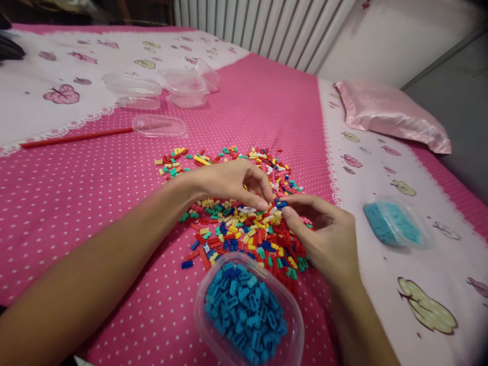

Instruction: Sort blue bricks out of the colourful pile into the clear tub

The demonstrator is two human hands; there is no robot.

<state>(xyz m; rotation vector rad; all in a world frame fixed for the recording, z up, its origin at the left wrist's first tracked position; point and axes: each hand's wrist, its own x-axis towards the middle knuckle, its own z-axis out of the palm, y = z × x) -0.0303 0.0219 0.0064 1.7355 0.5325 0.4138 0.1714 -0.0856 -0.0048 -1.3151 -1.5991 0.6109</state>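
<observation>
A mixed pile of small toy bricks in red, yellow, blue, green, pink and white is spread over the pink sheet. My left hand reaches across the pile, thumb and fingers drawn together low over it. Whatever sits at those fingertips is too small to name. Close beside it, my right hand pinches a dark blue brick between thumb and finger. Nearest me, a clear plastic tub holds many blue bricks.
A second clear tub with turquoise bricks lies at the right. Several clear containers stand at the far left, near a clear lid and a red stick. A pink pillow lies far right, and a white slatted rail bounds the back.
</observation>
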